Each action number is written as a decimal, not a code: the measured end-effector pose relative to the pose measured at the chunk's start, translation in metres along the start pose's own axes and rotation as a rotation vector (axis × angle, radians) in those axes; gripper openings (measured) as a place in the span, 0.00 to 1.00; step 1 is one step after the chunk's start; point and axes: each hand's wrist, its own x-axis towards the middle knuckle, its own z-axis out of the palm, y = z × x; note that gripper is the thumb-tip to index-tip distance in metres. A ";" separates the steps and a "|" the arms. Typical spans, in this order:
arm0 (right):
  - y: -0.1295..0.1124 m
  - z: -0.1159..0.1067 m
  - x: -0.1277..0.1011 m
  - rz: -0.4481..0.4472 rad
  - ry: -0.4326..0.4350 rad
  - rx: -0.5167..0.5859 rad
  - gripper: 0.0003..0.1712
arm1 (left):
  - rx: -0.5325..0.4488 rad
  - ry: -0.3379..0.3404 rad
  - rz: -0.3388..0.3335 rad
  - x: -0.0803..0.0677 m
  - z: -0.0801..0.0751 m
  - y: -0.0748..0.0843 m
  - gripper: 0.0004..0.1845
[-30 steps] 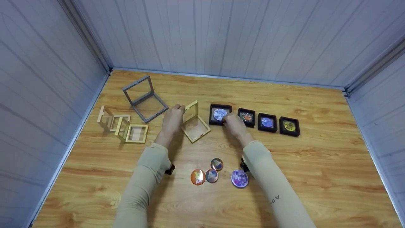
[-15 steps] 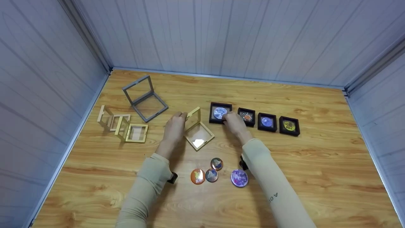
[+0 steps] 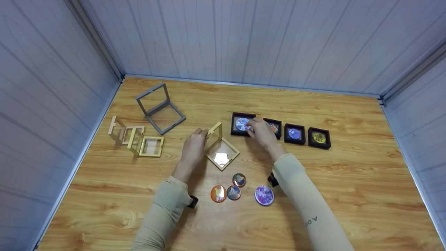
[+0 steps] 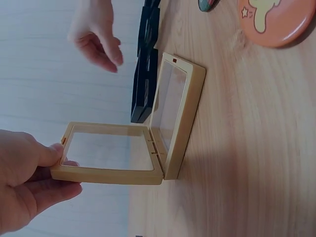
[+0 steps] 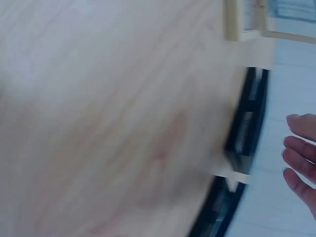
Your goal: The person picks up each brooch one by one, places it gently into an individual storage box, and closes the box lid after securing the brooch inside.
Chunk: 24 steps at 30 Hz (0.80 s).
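Observation:
My left hand [image 3: 194,148] pinches the raised half of a hinged yellow display frame [image 3: 228,162] between thumb and fingers. The frame's other half lies flat on the table, and both clear windows show nothing inside. In the left wrist view, the frame [image 4: 185,123] stands folded out at roughly a right angle. My right hand [image 3: 262,132] hovers over the row of black display frames, its fingers loosely bent and holding nothing. Below it, a black frame [image 3: 235,132] contains a blue-and-white round badge [image 3: 241,124]. The right wrist view shows the fingers [image 5: 298,163] apart from the black frames [image 5: 244,123].
Round badges lie in front: an orange one [image 3: 218,194], two dark ones [image 3: 233,192] and a purple one [image 3: 264,195]. Further black frames [image 3: 318,138] continue the row rightward. At left stand an open grey frame [image 3: 165,116] and two small open frames [image 3: 151,146]. Pale walls [image 3: 244,42] enclose the table.
My left hand has drawn the yellow frame toward the front and slightly right. The right hand has lifted off the leftmost black frame, which shifted slightly back earlier on.

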 end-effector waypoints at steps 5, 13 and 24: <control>-0.011 -0.020 -0.011 -0.046 -0.021 0.041 0.09 | -0.015 0.005 0.003 -0.002 0.002 0.002 0.06; -0.025 -0.035 -0.050 -0.102 -0.192 0.098 0.13 | -0.032 0.015 -0.004 -0.008 0.002 0.004 0.07; -0.032 -0.039 -0.092 -0.255 -0.271 0.040 0.15 | -0.063 0.039 0.011 -0.009 0.004 0.004 0.09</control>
